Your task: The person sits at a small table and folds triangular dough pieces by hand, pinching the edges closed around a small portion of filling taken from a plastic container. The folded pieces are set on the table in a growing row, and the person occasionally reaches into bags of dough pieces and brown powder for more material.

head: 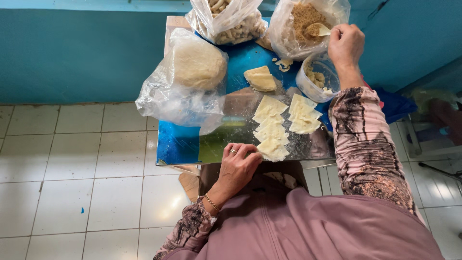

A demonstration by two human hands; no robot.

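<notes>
Hands of 1 seated person work over a small blue-topped table seen from above; a clear glass sheet dusted with flour covers the near part of the table and serves as the landmark here. On the glass sheet lie 2 rows of pale, flat, square-cut dough pieces, overlapping one another; a thicker folded slab of dough sits just beyond the glass sheet's far edge. The left hand, with a ring and a thin gold bracelet, rests at the near edge of the glass sheet; its fingers are curled together, and the fingertips touch the nearest dough square. The right hand is raised beyond the far right corner of the glass sheet; its fingers are closed, pinching the handle of a pale spoon whose bowl sits in brown crumbly filling inside an open clear plastic bag. Just under that hand, at the far right of the glass sheet, stands a small clear plastic cup holding pale lumps. To the far left of the glass sheet a large round ball of dough lies in a crumpled clear plastic bag; beyond it another clear bag holds small rolled pastry pieces. White floor tiles surround the table; a teal wall rises behind it.
</notes>
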